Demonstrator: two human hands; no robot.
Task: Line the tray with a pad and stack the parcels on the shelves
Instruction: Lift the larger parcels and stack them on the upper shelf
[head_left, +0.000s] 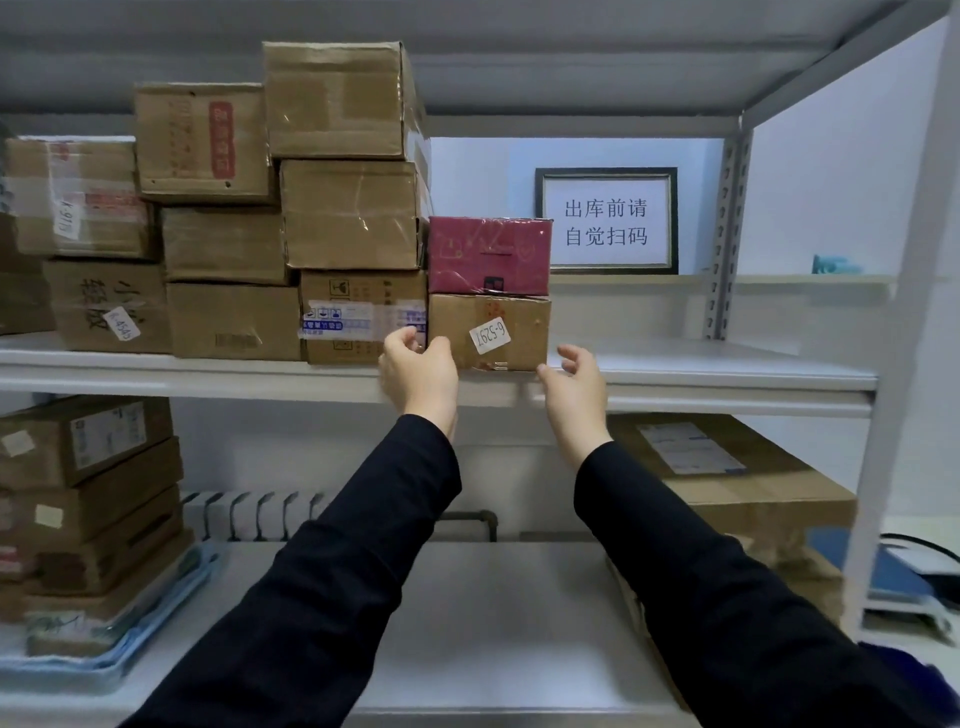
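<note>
One red parcel (488, 254), one framed sign (606, 221), one left hand (421, 371), one right hand (574, 387)

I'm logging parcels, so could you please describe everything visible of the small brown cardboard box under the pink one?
The small brown cardboard box is a taped parcel standing level at the front of the grey metal shelf. A white sticker reading 6-5297 sits upside down on its front. A magenta patterned box rests on it; a labelled brown carton adjoins its left. The left hand and right hand flank its lower corners; contact unclear.
</note>
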